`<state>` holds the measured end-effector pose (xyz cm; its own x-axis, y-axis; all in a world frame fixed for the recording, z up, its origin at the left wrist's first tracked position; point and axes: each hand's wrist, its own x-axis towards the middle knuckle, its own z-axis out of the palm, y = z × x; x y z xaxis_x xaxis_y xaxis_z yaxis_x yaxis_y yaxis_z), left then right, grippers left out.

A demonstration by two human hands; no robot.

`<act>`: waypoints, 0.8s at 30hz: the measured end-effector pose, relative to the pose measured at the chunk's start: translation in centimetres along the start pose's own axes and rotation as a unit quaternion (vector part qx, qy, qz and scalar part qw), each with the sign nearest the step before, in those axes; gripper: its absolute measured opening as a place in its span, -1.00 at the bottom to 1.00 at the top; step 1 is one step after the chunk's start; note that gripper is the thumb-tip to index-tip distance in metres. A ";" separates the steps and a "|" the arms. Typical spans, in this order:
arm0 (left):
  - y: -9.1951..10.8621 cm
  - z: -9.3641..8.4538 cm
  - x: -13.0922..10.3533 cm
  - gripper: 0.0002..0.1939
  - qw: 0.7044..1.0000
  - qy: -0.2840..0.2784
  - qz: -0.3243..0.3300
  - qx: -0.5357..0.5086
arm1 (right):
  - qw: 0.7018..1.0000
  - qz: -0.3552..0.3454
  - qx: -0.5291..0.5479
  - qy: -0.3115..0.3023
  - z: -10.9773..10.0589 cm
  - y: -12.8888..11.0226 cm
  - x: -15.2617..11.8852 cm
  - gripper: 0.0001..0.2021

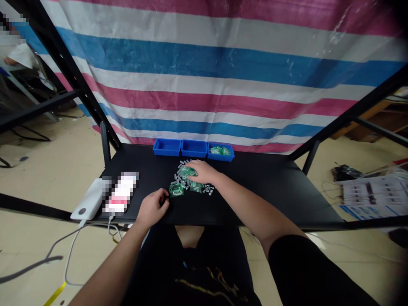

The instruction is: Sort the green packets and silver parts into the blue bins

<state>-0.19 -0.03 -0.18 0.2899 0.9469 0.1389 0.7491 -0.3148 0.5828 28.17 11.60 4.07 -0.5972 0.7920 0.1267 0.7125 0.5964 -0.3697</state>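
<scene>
- The pile (186, 183) is lying on the black table (261, 191); it is mixing grey pegs (176, 177), screws (208, 189) and green-and-clear bags. The screws are sitting at its right edge.
- The right hand (202, 171) is reaching over the top of the pile, palm down, fingers partly bent. Its fingertips are lying at the upper bag (187, 171); cannot tell whether they are gripping it or only resting on it.
- The left hand (154, 207) is resting on the table just left of the pile, fingers curling, thumb lying near the forefinger. Cannot tell whether it is holding anything small.
- The near bag (176, 189) is lying at the pile's front left, just beside the left fingertips; contact is not showing clearly.
- Another bag (195, 186) is lying at the pile's front, below the right hand.
- Three blue bins are standing in a row behind the pile: left bin (167, 152), middle bin (194, 154), right bin (221, 157). The right bin is holding more bags (219, 150).
- Well left of the pile, a phone (123, 191) is lying beside a white power bank (91, 199); cables are hanging off the table edge.
- Behind the pile and bins, a striped sheet (204, 55) is hanging.
</scene>
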 end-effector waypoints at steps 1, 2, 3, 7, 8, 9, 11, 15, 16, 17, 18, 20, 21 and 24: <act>0.0 0.0 0.0 -0.87 1.000 0.001 0.000 -0.002 | 1.000 0.014 -0.013 -0.006 0.6 -0.6 0.4 -0.49; 0.1 -0.1 0.0 -0.88 1.000 0.001 0.001 -0.004 | 0.999 0.027 -0.027 -0.006 1.0 -1.1 0.6 -0.53; 0.1 -0.1 -0.1 -0.88 1.000 0.002 0.001 -0.005 | 0.999 0.036 -0.037 -0.001 1.4 -1.4 0.9 -0.59; 0.1 -0.2 -0.1 -0.89 1.000 0.003 0.001 -0.011 | 0.998 0.033 -0.038 0.045 1.7 -1.5 1.2 -0.72; 0.1 -0.2 -0.1 -0.89 1.000 0.003 0.001 -0.012 | 0.997 0.031 -0.027 0.067 1.4 -1.2 1.2 -0.72; 0.1 -0.1 -0.1 -0.89 1.000 0.003 0.000 -0.014 | 0.995 0.030 -0.012 0.097 1.1 -0.9 1.2 -0.72; 0.0 -0.1 -0.1 -0.89 1.000 0.004 0.000 -0.016 | 0.984 0.039 0.021 0.170 0.0 0.2 1.1 -0.71; -0.1 0.0 0.0 -0.89 1.000 0.003 0.005 -0.018 | 0.940 0.111 0.040 0.319 -2.9 3.7 0.8 -0.66; -0.1 0.0 0.0 -0.89 1.000 0.003 0.005 -0.017 | 0.927 0.136 0.034 0.348 -3.7 4.8 0.6 -0.64; -0.1 0.0 0.0 -0.89 1.000 0.003 0.004 -0.017 | 0.914 0.157 0.025 0.372 -4.4 5.9 0.5 -0.62; -0.1 0.0 0.0 -0.89 1.000 0.002 0.003 -0.017 | 0.903 0.171 0.014 0.395 -5.1 6.9 0.4 -0.61; -0.1 0.0 0.0 -0.90 1.000 0.000 0.002 -0.017 | 0.891 0.180 -0.019 0.417 -6.0 8.8 0.0 -0.61; -0.1 0.0 0.0 -0.90 1.000 0.000 0.003 -0.017 | 0.891 0.181 -0.038 0.416 -6.3 9.5 -0.1 -0.62; -0.1 0.0 0.0 -0.91 1.000 0.001 0.003 -0.016 | 0.919 0.192 -0.081 0.334 -6.2 11.2 -0.4 -0.67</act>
<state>-0.29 0.01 -0.26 0.2934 0.9451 0.1438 0.7275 -0.3183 0.6078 38.62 18.77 5.58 0.0304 0.8186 0.5736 0.9013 0.2256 -0.3698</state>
